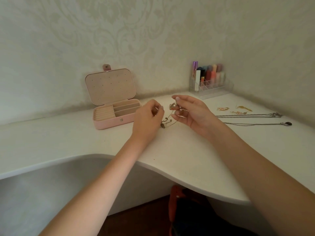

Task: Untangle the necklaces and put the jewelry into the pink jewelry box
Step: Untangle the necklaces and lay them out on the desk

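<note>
**Two hands work at a knot of gold chain beside an open pink jewelry box**

The left hand is curled nearly closed, thumb and fingertips pinched together on what appears to be a thin strand of the tangled gold necklaces. The right hand is half open, palm turned inward, its fingers loosely cradling a small cluster with pearl-like beads and a reddish piece at the top of the same tangle. The chain droops between the two hands, and its lower loops and a small dark charm rest on the white desk

The strands are very fine and overlap closely, so how many chains are knotted cannot be told. The likely risk is that pulling the hands apart would tighten the knot rather than free it, or strain a thin link; the beaded cluster could also slip from the loose right-hand hold

To the left, just beside the left hand, the pink jewelry box stands open, lid up, its ring rolls and compartments showing nothing inside. To the right, well apart from the tangle, two silver necklaces lie stretched out straight, with a few gold earrings behind them. A clear organizer of cosmetics sits in the far corner against the wall
</note>
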